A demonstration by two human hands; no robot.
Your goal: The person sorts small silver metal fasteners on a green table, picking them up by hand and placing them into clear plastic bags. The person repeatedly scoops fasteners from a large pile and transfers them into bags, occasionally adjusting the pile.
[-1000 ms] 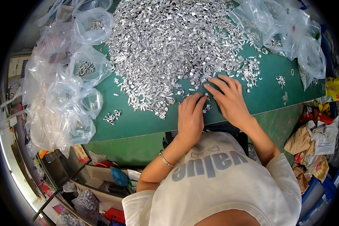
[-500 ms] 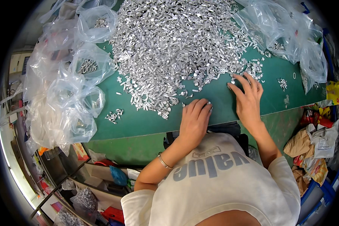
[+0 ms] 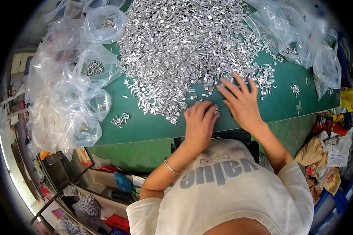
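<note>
A large heap of small silver metal charms [image 3: 184, 47] covers the far middle of the green table [image 3: 145, 131]. My left hand [image 3: 198, 122] is at the near tip of the heap, fingers curled and drawn together. Small silver metal pieces [image 3: 217, 112] show between its index finger and thumb. To the right, my right hand [image 3: 242, 102] reaches over the heap's near edge with fingers spread; its fingertips touch or hover just over the loose pieces there. Nothing shows gripped in it.
Clear plastic bags [image 3: 80, 105] holding some metal pieces line the table's left side; more bags [image 3: 298, 35] lie at the right. Small separate clusters sit at left [image 3: 121, 120] and right [image 3: 295, 89]. Crumpled packaging [image 3: 329, 147] is beyond the right edge.
My right hand has moved left along the heap's edge, closer to my left hand, fingers still spread. My left hand has shifted slightly left, its fingers still curled.
</note>
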